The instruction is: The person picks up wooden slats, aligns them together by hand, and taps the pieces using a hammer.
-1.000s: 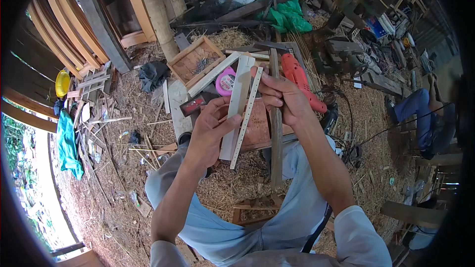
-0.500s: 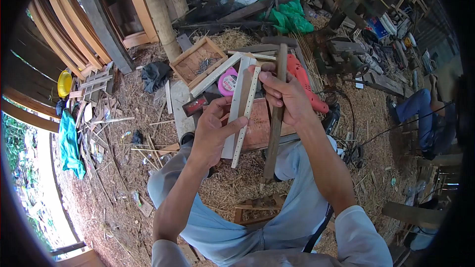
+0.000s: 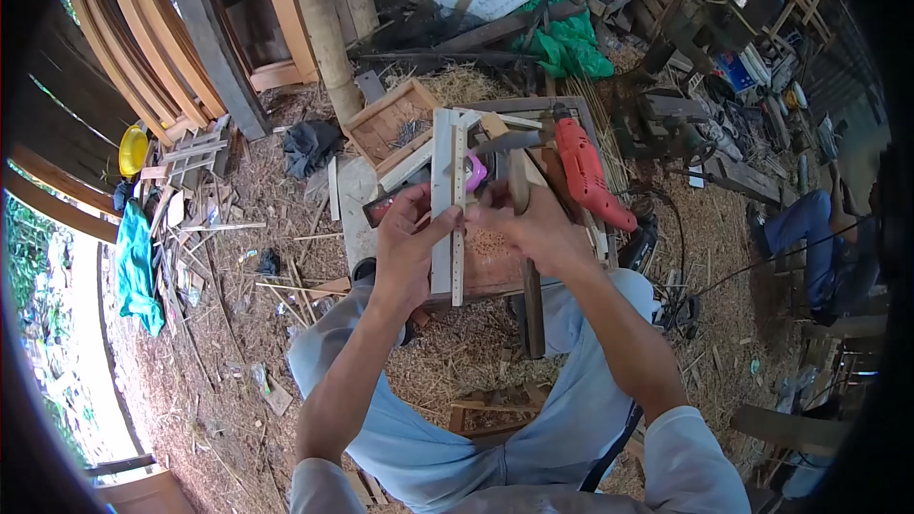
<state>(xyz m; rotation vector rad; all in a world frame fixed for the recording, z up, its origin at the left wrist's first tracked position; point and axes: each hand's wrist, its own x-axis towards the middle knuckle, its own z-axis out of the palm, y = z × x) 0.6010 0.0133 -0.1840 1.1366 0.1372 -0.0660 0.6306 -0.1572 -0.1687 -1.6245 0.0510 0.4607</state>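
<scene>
My left hand (image 3: 411, 233) is closed round a pale wooden strip (image 3: 443, 257) and a thin strip with a row of small holes (image 3: 458, 257), both held nearly upright side by side. Against their right side, at mid-length, are the fingers of my right hand (image 3: 533, 224). That hand also grips a dark wooden stick (image 3: 531, 309), which appears to be a hammer with its head (image 3: 506, 142) at the top. Behind the strips, a pink tape measure (image 3: 475, 171) is partly hidden. A red power drill (image 3: 586, 171) lies to the right of my right hand.
A wooden tray of nails (image 3: 390, 128) sits beyond my left hand. Below my hands is a reddish board (image 3: 486, 271). A green sheet (image 3: 571, 48) lies farther back. Wood scraps and shavings cover the ground. Another person's legs (image 3: 809, 238) show at the right.
The two strips have turned more upright. My right hand has moved down from their top end to mid-length, and the hammer head has come into view. The whole view has shifted slightly.
</scene>
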